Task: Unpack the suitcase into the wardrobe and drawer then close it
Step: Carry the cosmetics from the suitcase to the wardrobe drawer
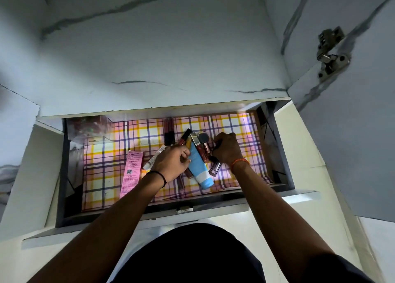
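**Both hands working among cosmetics in the open drawer**

We are looking down at our left hand (173, 162), which is lying with fingers curled over the upper part of a blue tube (199, 169); the fingers are touching the tube, but whether they are truly clasping it we cannot tell. Our right hand (225, 149) is sitting just beside it, fingers bent inward around small dark items; what exactly it is pinching is hidden under the knuckles. Between the two hands a cluster of lip glosses and slim tubes (202, 147) is lying crossed over one another, with a round-headed brush (202, 136) at the far edge of the cluster. A black band is circling the left wrist and an orange thread (240, 162) the right. To the left a pink carton (131, 171) is lying flat, lengthwise toward us. All of this is resting on the plaid liner (119, 137) of the pulled-out drawer (149, 213). Above it we are seeing the marble-patterned wardrobe shelf (149, 58), and at right the open door with its metal hinge (330, 54).
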